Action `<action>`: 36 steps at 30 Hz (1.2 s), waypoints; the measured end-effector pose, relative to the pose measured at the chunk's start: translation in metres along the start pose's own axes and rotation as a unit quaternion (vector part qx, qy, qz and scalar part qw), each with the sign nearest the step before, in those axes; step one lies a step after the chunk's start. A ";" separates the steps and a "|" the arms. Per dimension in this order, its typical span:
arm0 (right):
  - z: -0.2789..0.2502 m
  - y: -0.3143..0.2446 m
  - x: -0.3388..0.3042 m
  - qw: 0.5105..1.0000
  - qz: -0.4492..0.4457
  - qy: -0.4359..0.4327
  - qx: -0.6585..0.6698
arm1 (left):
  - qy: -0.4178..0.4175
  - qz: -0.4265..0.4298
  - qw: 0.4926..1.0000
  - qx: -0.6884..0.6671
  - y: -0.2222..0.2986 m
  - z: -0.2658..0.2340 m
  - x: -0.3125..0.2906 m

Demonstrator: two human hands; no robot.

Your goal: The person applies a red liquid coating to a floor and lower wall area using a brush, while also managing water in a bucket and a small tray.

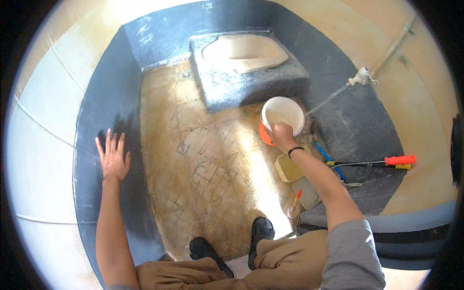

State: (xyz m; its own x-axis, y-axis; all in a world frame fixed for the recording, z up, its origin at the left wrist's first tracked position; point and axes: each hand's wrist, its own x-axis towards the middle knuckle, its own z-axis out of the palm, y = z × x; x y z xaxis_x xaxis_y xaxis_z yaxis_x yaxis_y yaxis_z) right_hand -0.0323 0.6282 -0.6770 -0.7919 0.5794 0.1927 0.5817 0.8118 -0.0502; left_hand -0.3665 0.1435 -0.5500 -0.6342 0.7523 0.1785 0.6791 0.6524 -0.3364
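My right hand (282, 135) is closed on the near rim of a round white bucket (294, 108), which is tilted so its mouth faces me. An orange surface (266, 135) shows below it; whether this is part of the bucket or another container, I cannot tell. Close to the bucket's right side, a stream of water (328, 99) falls from a white tap (360, 77) on the right wall. With fingers spread, my left hand (114, 157) rests flat against the dark lower wall (96, 193) and holds nothing.
A squat toilet (246, 52) is set in a raised dark plinth (256, 87) at the back. By the right wall are a pale yellow tub (289, 169), a blue stick (321, 151), long tools with a red handle (400, 160), and a red-tipped bottle (294, 207). Wet-looking tiles (203, 159) cover the floor.
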 end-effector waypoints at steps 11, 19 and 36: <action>0.022 0.062 -0.041 0.996 0.066 -0.055 0.012 | 0.028 0.019 0.999 -0.025 -0.006 0.025 0.012; 0.014 0.056 -0.040 0.994 0.077 -0.079 -0.001 | 0.025 0.029 0.998 -0.043 -0.007 0.047 0.017; 0.011 0.057 -0.038 0.995 0.075 -0.072 0.010 | 0.041 0.021 0.995 -0.085 -0.005 0.059 0.032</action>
State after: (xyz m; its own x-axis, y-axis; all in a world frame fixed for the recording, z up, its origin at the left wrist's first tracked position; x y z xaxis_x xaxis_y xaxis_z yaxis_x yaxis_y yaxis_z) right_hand 0.0291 0.6532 -0.6979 -0.7158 0.6972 0.0393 0.6926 0.7160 -0.0875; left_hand -0.4123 0.1592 -0.5975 -0.5763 0.7800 0.2439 0.7620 0.6207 -0.1843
